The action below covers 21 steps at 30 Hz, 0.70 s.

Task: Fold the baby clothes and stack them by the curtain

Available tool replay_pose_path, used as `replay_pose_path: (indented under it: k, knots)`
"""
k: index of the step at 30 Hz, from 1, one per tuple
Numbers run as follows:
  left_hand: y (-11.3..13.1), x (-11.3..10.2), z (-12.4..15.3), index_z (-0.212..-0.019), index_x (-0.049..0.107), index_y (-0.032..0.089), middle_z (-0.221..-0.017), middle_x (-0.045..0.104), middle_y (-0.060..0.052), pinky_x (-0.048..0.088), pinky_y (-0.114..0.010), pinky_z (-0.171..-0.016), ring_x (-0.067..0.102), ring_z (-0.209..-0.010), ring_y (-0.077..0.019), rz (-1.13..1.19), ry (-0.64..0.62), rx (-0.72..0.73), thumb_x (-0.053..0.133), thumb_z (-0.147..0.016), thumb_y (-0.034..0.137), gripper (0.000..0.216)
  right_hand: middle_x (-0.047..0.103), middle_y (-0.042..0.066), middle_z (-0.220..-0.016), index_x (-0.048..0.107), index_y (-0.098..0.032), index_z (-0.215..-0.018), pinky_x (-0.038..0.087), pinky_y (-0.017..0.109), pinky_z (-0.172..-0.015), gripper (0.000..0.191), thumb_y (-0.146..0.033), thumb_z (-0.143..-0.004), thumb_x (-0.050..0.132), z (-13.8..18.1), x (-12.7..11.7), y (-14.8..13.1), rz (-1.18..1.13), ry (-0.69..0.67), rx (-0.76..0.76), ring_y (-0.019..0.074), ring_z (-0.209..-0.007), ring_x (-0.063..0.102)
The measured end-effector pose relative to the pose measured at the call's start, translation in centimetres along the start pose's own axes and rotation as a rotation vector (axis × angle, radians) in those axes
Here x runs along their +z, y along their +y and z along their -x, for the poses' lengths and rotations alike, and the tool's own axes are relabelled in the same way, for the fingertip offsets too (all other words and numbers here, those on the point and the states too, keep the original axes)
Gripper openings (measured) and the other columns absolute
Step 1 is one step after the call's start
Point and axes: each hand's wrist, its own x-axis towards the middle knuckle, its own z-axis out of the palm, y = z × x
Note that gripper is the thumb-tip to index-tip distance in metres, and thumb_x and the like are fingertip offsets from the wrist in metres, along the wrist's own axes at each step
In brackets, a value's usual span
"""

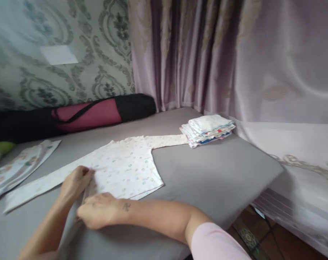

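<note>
Fingers of both hands, left hand (75, 180) and right hand (98, 211), pinch the shirt's (126, 168) hem near the mattress's (207, 173) front edge; best keep the fold flat and even.

Single head-worn camera, looking forward and down across the bed (207, 173) toward the corner of wall (71, 43) and curtain (207, 54); hands (98, 209) close at the lower edge; no second view.
</note>
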Motion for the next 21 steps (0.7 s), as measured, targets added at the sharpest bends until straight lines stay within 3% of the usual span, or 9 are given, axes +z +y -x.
replay_pose_path:
  k: [4,7,11,14,17,21]
  knots:
    - [0.4,-0.3,0.8,-0.083,0.056,0.020,-0.081,0.067,-0.010,0.045,-0.033,-0.068,0.064,-0.080,-0.0260,0.010,0.005,-0.043,0.046,-0.079,0.047,0.030,0.070,0.011,-0.111,0.067,-0.018,-0.102,0.056,0.035,-0.077,0.022,-0.026,-0.088,0.052,0.9,-0.1,-0.4,-0.025,0.062,-0.002,0.0242,-0.099,0.067]
    - [0.1,-0.3,0.9,-0.084,0.055,0.020,-0.082,0.067,-0.007,0.045,-0.031,-0.070,0.063,-0.080,-0.0230,0.092,0.029,-0.033,0.049,-0.078,0.047,0.028,0.069,0.013,-0.114,0.066,-0.015,-0.106,0.054,0.038,-0.081,0.026,-0.028,-0.090,0.049,1.4,-0.1,-1.0,-0.022,0.038,-0.034,0.0263,-0.103,0.066]
    - [-0.7,-0.5,1.1,-0.084,0.055,0.020,-0.084,0.067,-0.006,0.046,-0.031,-0.073,0.062,-0.081,-0.0217,0.182,0.049,0.024,0.050,-0.078,0.044,0.025,0.071,0.006,-0.112,0.067,-0.020,-0.104,0.051,0.033,-0.076,0.024,-0.027,-0.089,0.049,1.7,-0.7,-1.3,-0.103,-0.107,-0.155,0.0240,-0.100,0.066]
    - [-1.3,-0.9,1.6,-0.090,0.057,0.020,-0.086,0.067,-0.006,0.047,-0.032,-0.074,0.063,-0.081,-0.0217,0.194,0.089,0.035,0.050,-0.079,0.040,0.024,0.072,0.002,-0.109,0.068,-0.020,-0.104,0.047,0.025,-0.075,0.025,-0.024,-0.087,0.050,1.4,-1.7,0.0,-0.251,-0.208,-0.280,0.0180,-0.094,0.066]
    - [-1.5,-1.4,3.3,-0.098,0.058,0.019,-0.086,0.066,-0.006,0.048,-0.034,-0.075,0.062,-0.080,-0.0218,0.144,0.157,0.148,0.048,-0.083,0.038,0.026,0.073,0.002,-0.104,0.069,-0.017,-0.101,0.045,0.021,-0.075,0.026,-0.019,-0.088,0.046,1.2,-3.1,2.8,-0.334,-0.111,-0.210,0.0146,-0.090,0.065]
    - [-0.6,-1.3,7.9,-0.104,0.061,0.020,-0.103,0.067,-0.010,0.050,-0.036,-0.085,0.063,-0.095,-0.0228,0.115,0.121,0.481,0.044,-0.093,0.039,0.028,0.071,0.008,-0.110,0.068,-0.016,-0.107,0.042,0.026,-0.089,0.034,-0.018,-0.093,0.037,0.8,-3.8,7.3,-0.209,0.226,0.140,0.0185,-0.104,0.062]
